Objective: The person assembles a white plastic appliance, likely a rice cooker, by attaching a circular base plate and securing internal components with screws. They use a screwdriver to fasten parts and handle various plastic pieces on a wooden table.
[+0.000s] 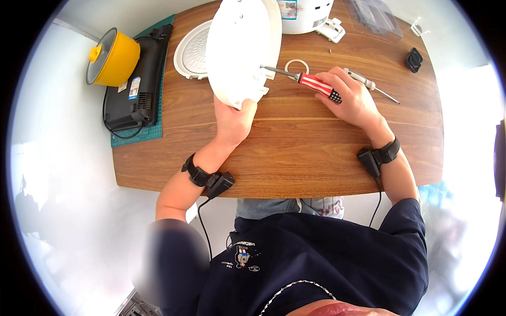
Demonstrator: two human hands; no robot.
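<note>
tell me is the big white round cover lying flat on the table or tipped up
Tipped up. The left hand grips the white round cover by its lower edge, tilted on edge above the table, while the right hand points a screwdriver at it.

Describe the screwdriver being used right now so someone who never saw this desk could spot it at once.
On the wooden table, look just right of the big white round lid that the left hand tilts up. The screwdriver is in the right hand, tip against the lid. Its red-and-white striped handle distinguishes it from the plain silver tool behind that hand.
</note>
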